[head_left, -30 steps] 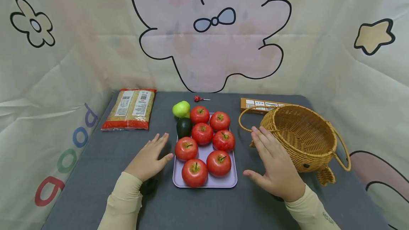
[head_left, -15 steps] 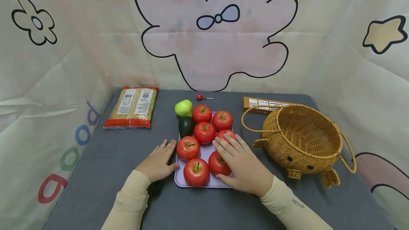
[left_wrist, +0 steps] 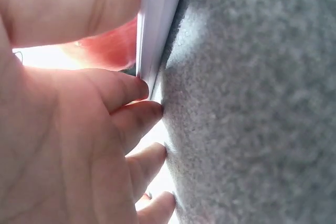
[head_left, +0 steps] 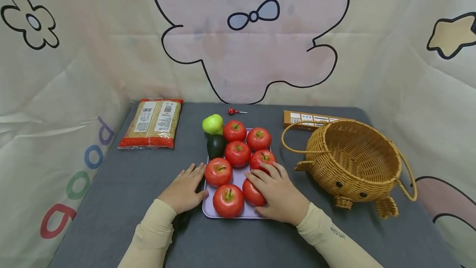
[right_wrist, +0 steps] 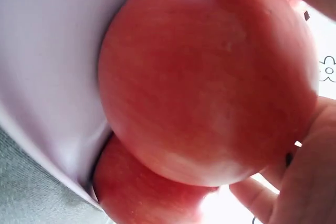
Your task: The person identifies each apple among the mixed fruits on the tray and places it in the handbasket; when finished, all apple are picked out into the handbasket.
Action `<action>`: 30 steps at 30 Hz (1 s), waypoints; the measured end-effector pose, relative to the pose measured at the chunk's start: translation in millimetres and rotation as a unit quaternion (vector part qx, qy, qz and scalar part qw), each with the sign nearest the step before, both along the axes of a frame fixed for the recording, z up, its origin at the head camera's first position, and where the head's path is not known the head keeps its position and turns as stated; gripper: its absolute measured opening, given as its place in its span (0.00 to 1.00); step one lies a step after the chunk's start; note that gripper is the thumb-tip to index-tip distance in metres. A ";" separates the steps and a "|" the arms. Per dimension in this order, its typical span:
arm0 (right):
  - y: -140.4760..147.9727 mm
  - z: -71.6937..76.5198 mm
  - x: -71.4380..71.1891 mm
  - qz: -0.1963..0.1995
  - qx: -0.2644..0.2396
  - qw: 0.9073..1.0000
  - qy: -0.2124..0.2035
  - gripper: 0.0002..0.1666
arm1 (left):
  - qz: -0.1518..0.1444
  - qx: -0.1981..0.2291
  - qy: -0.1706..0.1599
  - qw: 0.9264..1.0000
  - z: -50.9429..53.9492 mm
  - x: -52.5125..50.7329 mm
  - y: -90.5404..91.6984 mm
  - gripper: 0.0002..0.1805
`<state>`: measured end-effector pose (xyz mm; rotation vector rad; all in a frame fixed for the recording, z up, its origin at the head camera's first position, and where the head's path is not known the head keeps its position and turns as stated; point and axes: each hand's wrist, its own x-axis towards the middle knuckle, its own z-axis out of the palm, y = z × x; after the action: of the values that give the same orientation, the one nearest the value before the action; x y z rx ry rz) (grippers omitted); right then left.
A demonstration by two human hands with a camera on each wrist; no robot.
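On a lilac tray [head_left: 239, 175] stand several red apples, in two uneven columns. My right hand [head_left: 280, 197] grips the front-right apple [head_left: 253, 194], thumb on its near side and fingers over the far side. In the right wrist view that apple [right_wrist: 205, 77] still sits against the tray, with another apple [right_wrist: 142, 187] beside it. My left hand [head_left: 183, 192] rests at the tray's left edge with fairly straight fingers. The left wrist view has its thumb by the tray's side wall [left_wrist: 157, 14] and its fingertips [left_wrist: 157, 109] down at the grey cloth.
A dark green avocado [head_left: 216, 147] and a green fruit [head_left: 213, 125] lie at the tray's back left. The wicker basket [head_left: 346, 164] with handles stands right, before a long brown box [head_left: 312, 119]. A grain bag [head_left: 151, 123] lies back left; a red lollipop [head_left: 232, 111] lies behind.
My right hand has come left from beside the basket onto the front-right apple and closed round it. My left hand has moved slightly right, against the tray's edge.
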<state>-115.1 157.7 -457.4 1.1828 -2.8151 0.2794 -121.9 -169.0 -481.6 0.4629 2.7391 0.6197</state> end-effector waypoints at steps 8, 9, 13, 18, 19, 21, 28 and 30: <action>6.8 8.6 12.0 0.001 -0.032 0.998 0.050 0.49 | -0.009 0.006 0.008 1.000 -1.2 0.8 2.5 0.44; 8.3 11.6 15.0 0.000 -0.038 0.998 0.056 0.49 | -0.010 0.006 0.009 1.000 -1.2 1.1 2.7 0.44; 19.7 27.6 28.7 -0.009 -0.069 0.994 0.081 0.51 | -0.014 0.009 0.010 1.000 -0.1 1.1 5.0 0.43; 44.5 52.5 42.2 -0.019 -0.102 0.988 0.112 0.54 | -0.023 0.010 0.013 1.000 0.7 -0.7 8.3 0.43; 50.4 58.2 43.6 -0.023 -0.106 0.987 0.115 0.54 | -0.024 0.010 0.014 1.000 0.6 -1.0 8.5 0.44; 62.5 69.6 44.8 -0.033 -0.114 0.986 0.119 0.54 | -0.024 0.011 0.015 1.000 0.7 -1.1 8.4 0.44; 103.7 106.1 32.0 -0.104 -0.121 0.982 0.105 0.51 | -0.015 0.016 0.011 1.000 3.5 0.5 2.3 0.44; 114.6 114.7 24.8 -0.127 -0.110 0.981 0.099 0.51 | -0.014 0.013 0.008 1.000 5.6 1.5 -0.6 0.45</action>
<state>-90.2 272.2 -342.7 0.7515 -2.6404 0.4161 -120.5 -169.6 -475.9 0.5129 2.7384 0.6492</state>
